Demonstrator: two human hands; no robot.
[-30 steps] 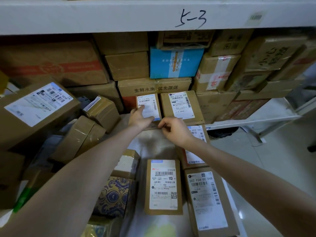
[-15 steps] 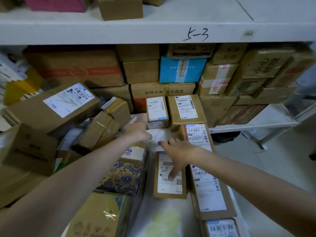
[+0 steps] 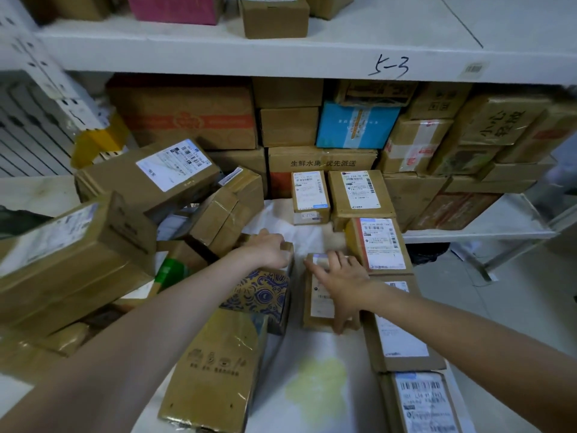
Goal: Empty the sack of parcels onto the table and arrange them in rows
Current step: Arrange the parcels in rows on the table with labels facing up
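Note:
My right hand (image 3: 338, 278) lies spread on a small labelled brown parcel (image 3: 320, 303) in the middle of the table, fingers over its far end and thumb down at its near edge. My left hand (image 3: 270, 249) grips the top of a small brown box (image 3: 288, 248) beside a blue-and-gold patterned box (image 3: 265, 293). Two labelled parcels (image 3: 310, 195) (image 3: 359, 193) stand side by side at the back. A column of labelled parcels (image 3: 382, 245) (image 3: 402, 339) (image 3: 424, 401) runs down the right side. The white table cover (image 3: 306, 385) shows between them.
A loose heap of brown boxes (image 3: 93, 245) fills the left side. A long taped box (image 3: 215, 367) lies near the front. Shelves behind hold stacked cartons (image 3: 356, 125), under a shelf board (image 3: 312, 54) marked 5-3. Grey floor (image 3: 515, 307) lies to the right.
Both hands have drawn back from the two rear parcels. The right hand moved onto the middle parcel; the left moved to the small box on the left. The view tilted up.

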